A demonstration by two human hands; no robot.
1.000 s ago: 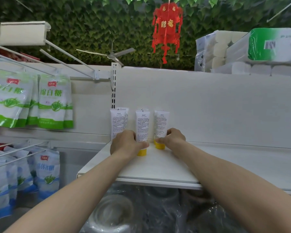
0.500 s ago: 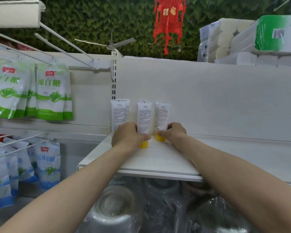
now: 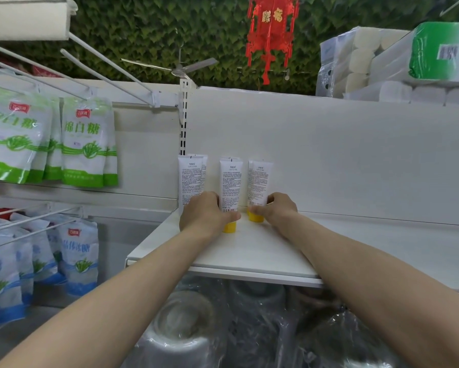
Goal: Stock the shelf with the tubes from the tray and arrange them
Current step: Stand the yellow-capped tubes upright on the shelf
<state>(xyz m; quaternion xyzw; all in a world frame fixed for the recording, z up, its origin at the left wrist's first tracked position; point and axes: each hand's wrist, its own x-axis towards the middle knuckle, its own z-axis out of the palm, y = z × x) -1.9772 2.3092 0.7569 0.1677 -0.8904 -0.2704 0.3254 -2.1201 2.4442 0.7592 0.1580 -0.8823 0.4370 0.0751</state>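
Several white tubes with yellow caps stand cap-down at the back left of the white shelf (image 3: 249, 256). My left hand (image 3: 204, 213) grips the lower part of the middle tube (image 3: 231, 184), thumb across its front just above the cap. The left tube (image 3: 190, 176) stands just behind that hand, its cap hidden. My right hand (image 3: 278, 211) pinches the base of the right tube (image 3: 260, 181) near its yellow cap. More tubes stand close behind the front ones. The tray is out of view.
Green and white bags (image 3: 85, 144) hang on pegs to the left, blue ones (image 3: 74, 258) below them. Packs of paper rolls (image 3: 369, 65) sit on top of the shelf's back panel. Plastic-wrapped bowls (image 3: 180, 330) lie under the shelf. The shelf stretches to the right.
Both hands keep their hold on the same two tubes. The view has tilted slightly, so everything sits a little lower in the frame than half a second ago.
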